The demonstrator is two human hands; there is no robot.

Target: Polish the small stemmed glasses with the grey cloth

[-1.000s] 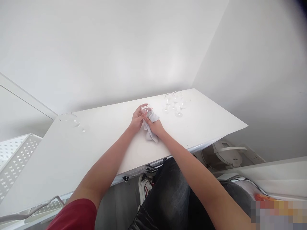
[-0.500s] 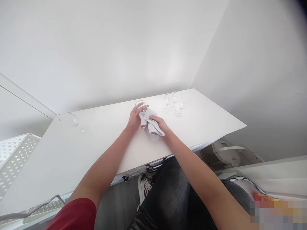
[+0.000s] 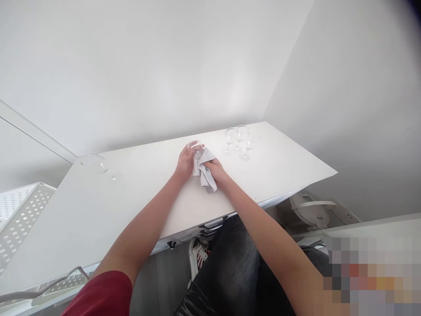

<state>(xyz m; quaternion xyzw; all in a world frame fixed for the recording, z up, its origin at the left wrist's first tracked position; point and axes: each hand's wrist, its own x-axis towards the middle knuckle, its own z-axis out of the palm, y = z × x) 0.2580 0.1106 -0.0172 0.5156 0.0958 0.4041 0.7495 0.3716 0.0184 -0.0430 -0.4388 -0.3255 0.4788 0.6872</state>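
Note:
Above the middle of the white table [image 3: 138, 197], my left hand [image 3: 186, 163] is closed around the bowl of a clear wine glass [image 3: 196, 145]. My right hand [image 3: 215, 170] grips a light grey cloth [image 3: 206, 176] and presses it against the lower part of that glass. The cloth's loose end hangs toward me, and the glass's stem and foot are hidden behind cloth and fingers. To the right stand several more clear glasses [image 3: 242, 134] with stems, grouped near the wall. One further wine glass [image 3: 94, 163] is at the table's far left.
A white wall [image 3: 164, 66] rises behind the table. White perforated metal racks [image 3: 26, 219] stand at the left. Below the right edge is a white round-bodied appliance [image 3: 311, 210]. My legs and a sneaker [image 3: 197, 256] are under the front edge.
My right hand and the cloth have shifted slightly left and the cloth has swung to hang lower. The held glass has turned a little; the other glasses have stayed put.

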